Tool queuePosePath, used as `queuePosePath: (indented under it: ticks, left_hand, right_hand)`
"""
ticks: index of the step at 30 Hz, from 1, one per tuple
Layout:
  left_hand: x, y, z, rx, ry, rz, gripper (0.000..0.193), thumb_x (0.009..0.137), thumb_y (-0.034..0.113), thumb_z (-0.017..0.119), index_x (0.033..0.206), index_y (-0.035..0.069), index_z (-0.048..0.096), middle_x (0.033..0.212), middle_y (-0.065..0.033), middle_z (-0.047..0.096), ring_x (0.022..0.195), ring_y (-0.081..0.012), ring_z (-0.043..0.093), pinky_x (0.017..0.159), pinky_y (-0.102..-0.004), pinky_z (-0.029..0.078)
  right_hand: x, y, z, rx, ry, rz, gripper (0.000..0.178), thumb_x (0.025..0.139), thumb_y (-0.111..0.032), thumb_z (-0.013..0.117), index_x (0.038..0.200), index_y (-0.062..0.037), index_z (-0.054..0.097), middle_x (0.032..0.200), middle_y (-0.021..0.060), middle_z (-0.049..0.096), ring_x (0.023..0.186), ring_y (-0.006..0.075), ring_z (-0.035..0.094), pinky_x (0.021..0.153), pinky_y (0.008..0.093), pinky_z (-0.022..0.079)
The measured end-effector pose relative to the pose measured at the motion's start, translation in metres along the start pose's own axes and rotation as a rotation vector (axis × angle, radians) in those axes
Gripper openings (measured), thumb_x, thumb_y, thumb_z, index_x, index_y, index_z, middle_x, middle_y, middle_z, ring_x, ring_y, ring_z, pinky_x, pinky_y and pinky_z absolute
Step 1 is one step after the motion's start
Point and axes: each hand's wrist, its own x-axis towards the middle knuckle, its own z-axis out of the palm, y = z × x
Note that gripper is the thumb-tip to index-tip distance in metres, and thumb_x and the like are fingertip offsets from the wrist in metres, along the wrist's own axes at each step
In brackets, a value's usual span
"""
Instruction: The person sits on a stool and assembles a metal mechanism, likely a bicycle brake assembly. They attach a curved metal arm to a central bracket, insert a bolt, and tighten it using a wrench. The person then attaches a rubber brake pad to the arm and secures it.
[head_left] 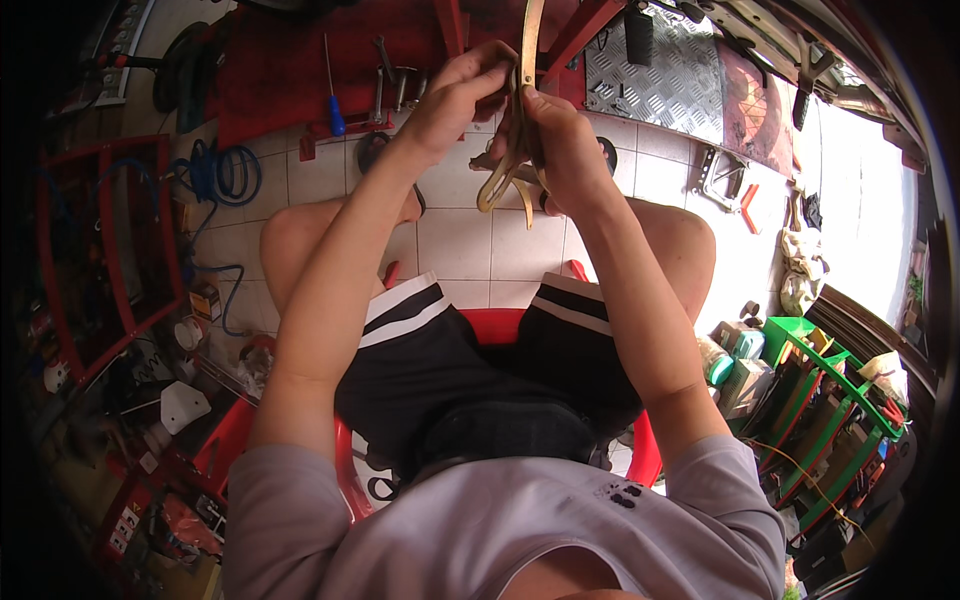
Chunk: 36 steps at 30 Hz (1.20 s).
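Note:
Both arms reach forward over my knees, and the hands meet at the top centre. A long gold-coloured strip-like part (533, 45) rises between them, with a curved loop (489, 193) and a narrow tongue hanging below; its exact kind does not show. My right hand (566, 145) is closed around its middle, thumb on top near a small rivet. From the other side, my left hand (452, 108) has bent fingers against the same part, the fingertips partly hidden behind it. Darker pieces sit between the palms, too shaded to make out.
A blue-handled screwdriver (336, 118) and wrenches (378, 95) lie on a red surface ahead. Beside it is a patterned metal plate (650, 75). A blue hose (225, 175) coils at left near a red frame (108, 240). A green rack (830, 360) stands at right.

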Motion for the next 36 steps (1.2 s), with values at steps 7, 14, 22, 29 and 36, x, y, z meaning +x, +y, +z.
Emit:
queuePosePath:
  ticks: [7, 14, 22, 29, 36]
  left_hand:
    - [-0.001, 0.001, -0.001, -0.017, 0.053, -0.027, 0.02, 0.096, 0.023, 0.043, 0.091, 0.009, 0.057, 0.072, 0.0074, 0.049, 0.064, -0.0014, 0.039, 0.058, -0.0189, 0.032]
    - [0.0, -0.001, -0.008, 0.046, -0.038, -0.029, 0.022, 0.096, 0.025, 0.043, 0.093, 0.009, 0.058, 0.075, 0.0069, 0.051, 0.067, -0.0017, 0.042, 0.06, -0.0182, 0.033]
    - [-0.001, 0.006, 0.004, -0.017, 0.025, -0.008, 0.023, 0.096, 0.025, 0.044, 0.09, 0.009, 0.059, 0.071, 0.0073, 0.049, 0.062, -0.0018, 0.039, 0.057, -0.0176, 0.031]
    - [0.001, -0.001, -0.008, 0.064, -0.029, -0.045, 0.021, 0.095, 0.023, 0.044, 0.09, 0.01, 0.058, 0.07, 0.0079, 0.048, 0.061, -0.001, 0.039, 0.056, -0.0173, 0.03]
    - [-0.001, 0.002, -0.001, 0.067, 0.011, -0.034, 0.021, 0.096, 0.023, 0.044, 0.09, 0.01, 0.059, 0.07, 0.0078, 0.048, 0.061, -0.0008, 0.039, 0.057, -0.0169, 0.032]
  right_hand:
    - [0.003, 0.009, -0.004, 0.059, -0.03, -0.003, 0.038, 0.098, -0.028, 0.038, 0.1, 0.0029, 0.059, 0.08, 0.0095, 0.061, 0.068, 0.0162, 0.061, 0.063, 0.0282, 0.048]
    - [0.004, 0.008, -0.001, 0.012, -0.027, 0.002, 0.036, 0.098, -0.029, 0.032, 0.096, -0.0001, 0.054, 0.071, 0.0124, 0.06, 0.067, 0.0214, 0.06, 0.072, 0.0344, 0.05]
    - [0.001, 0.001, -0.001, 0.012, 0.011, 0.006, 0.036, 0.097, -0.03, 0.032, 0.096, -0.0013, 0.054, 0.072, 0.0124, 0.061, 0.067, 0.0206, 0.06, 0.071, 0.0328, 0.048]
    - [0.0, 0.0, 0.001, -0.019, -0.015, 0.01, 0.036, 0.098, -0.029, 0.03, 0.097, -0.0015, 0.054, 0.072, 0.0131, 0.062, 0.069, 0.0218, 0.06, 0.072, 0.0327, 0.048]
    - [0.003, 0.007, -0.005, 0.054, -0.033, -0.019, 0.036, 0.099, -0.028, 0.037, 0.096, 0.0008, 0.058, 0.079, 0.0088, 0.062, 0.066, 0.016, 0.061, 0.061, 0.0283, 0.049]
